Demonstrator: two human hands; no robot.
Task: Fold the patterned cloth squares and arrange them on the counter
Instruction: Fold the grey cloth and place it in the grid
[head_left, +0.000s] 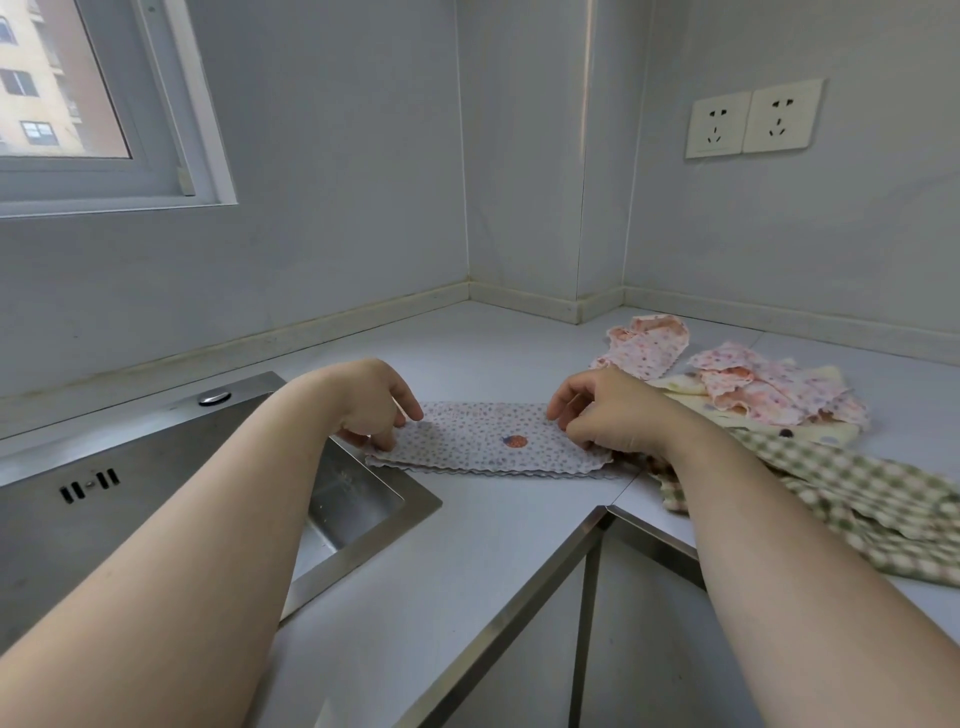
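A white cloth with small dots and a red strawberry print (488, 439) lies folded into a long strip on the grey counter (415, 561), its scalloped edges stacked along the near side. My left hand (376, 405) pinches the strip's left end, right at the sink's corner. My right hand (608, 415) pinches the right end with curled fingers. Beside my right hand lies a heap of unfolded cloths: pink floral ones (649, 345) (769, 387), a pale yellow one (810, 434) and a green checked one (857, 504).
A steel sink (156, 467) is set into the counter on the left. The counter turns a corner, with a metal-edged front (545, 571) near me. Walls close off the back; two sockets (753, 124) sit on the right wall, a window (78, 104) at upper left.
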